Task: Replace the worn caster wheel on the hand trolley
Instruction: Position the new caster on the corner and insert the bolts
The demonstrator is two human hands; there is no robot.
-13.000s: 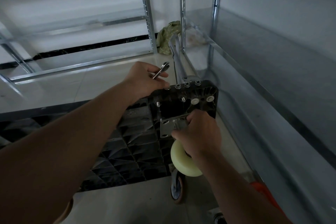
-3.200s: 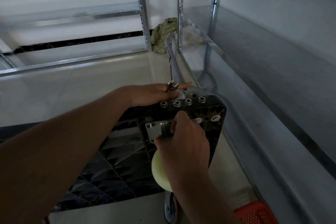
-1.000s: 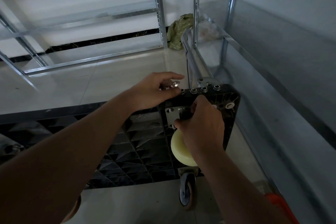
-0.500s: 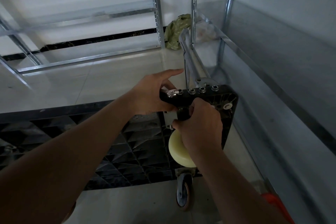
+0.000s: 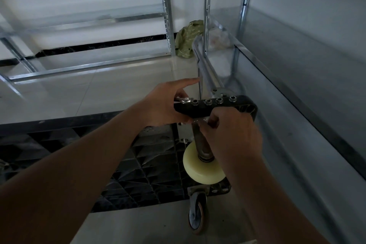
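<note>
The black plastic trolley deck (image 5: 138, 164) stands on its side with its ribbed underside facing me. A pale yellow caster wheel (image 5: 202, 168) on a metal bracket sits against the deck's upper right corner. My right hand (image 5: 229, 130) grips the top of that bracket at the mounting plate. My left hand (image 5: 166, 105) wraps over the deck's top edge (image 5: 217, 105), index finger straight, holding a small metal wrench (image 5: 185, 100) at the edge. A row of bolt ends shows along that edge.
A worn grey caster (image 5: 197, 216) hangs at the deck's lower corner above the pale tiled floor. The trolley's metal handle (image 5: 206, 71) runs away behind. Metal shelving frames (image 5: 168, 16) stand behind and to the right. A green bag (image 5: 188, 39) lies by the wall.
The deck's top edge has tipped toward me, so its row of bolts now faces up. My left hand has closed over the edge, and my right hand has slid up the bracket.
</note>
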